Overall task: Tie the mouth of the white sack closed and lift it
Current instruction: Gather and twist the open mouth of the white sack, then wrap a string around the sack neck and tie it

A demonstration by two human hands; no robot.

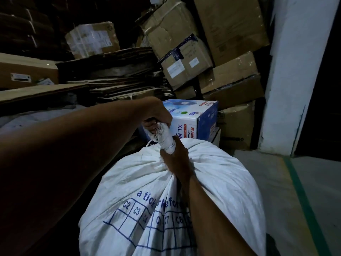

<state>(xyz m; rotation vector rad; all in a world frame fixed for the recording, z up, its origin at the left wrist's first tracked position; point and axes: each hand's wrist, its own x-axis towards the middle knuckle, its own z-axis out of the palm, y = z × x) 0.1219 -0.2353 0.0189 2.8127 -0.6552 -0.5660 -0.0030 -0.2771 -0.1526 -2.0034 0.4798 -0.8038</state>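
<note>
Grey concrete floor (267, 182), green line (302, 196) painted along right side; white wall (299, 71) beyond. Cardboard boxes (221, 34) stacked behind, flattened cardboard (114, 74) at left, blue-white box (193, 117) just behind white sack (212, 172). Sack centred on floor, neck (167, 139) bunched upright. Neck top gripped by left hand (156, 115), base clenched by right hand (175, 159). Open floor seen at right.

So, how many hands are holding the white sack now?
2. The left hand grips the top of the gathered neck; the right hand grips the white sack at the neck's base.
</note>
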